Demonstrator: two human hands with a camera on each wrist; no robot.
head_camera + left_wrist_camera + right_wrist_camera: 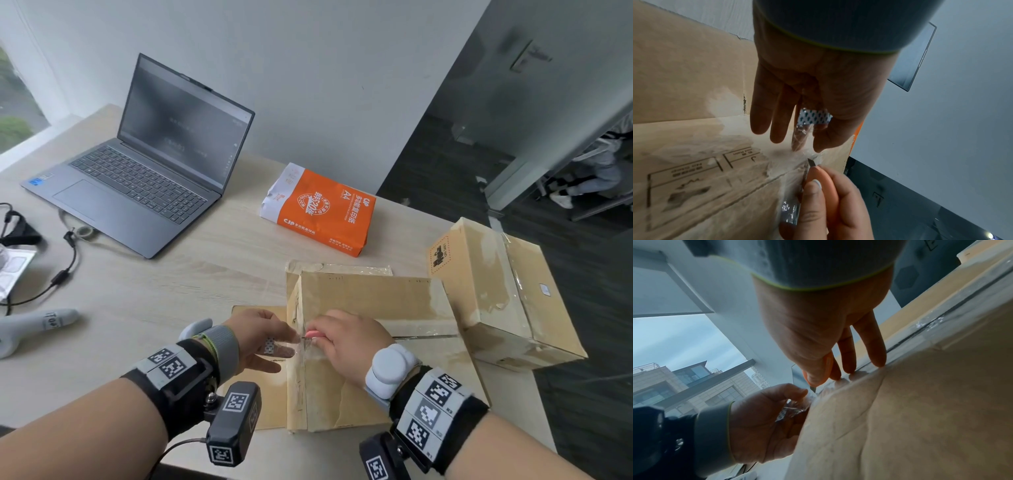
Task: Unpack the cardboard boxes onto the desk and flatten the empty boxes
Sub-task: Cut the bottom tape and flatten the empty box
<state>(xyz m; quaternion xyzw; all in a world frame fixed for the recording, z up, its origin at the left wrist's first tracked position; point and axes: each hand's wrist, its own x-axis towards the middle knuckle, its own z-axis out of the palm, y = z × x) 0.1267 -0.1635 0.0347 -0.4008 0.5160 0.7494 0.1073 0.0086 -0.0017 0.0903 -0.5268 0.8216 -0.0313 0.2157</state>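
An upturned cardboard box (376, 308) lies on the desk (171, 274) in front of me, its taped seam facing up. My right hand (346, 337) grips an orange utility knife (312, 334); the blade tip sits at the left end of the seam, shown close up with the knife (828, 181) in the left wrist view. My left hand (274, 339) pinches a loose strip of clear tape (286, 349) at the box's left edge; thumb and forefinger hold the tape (793, 408). A second, taped box (507, 294) stands at the right. An orange ream of A4 paper (322, 212) lies behind.
An open laptop (150, 164) stands at the back left. Cables (65, 270) and a grey handle-shaped device (41, 323) lie at the left edge. A flat piece of cardboard (260, 404) lies under my left wrist. The desk ends just right of the second box.
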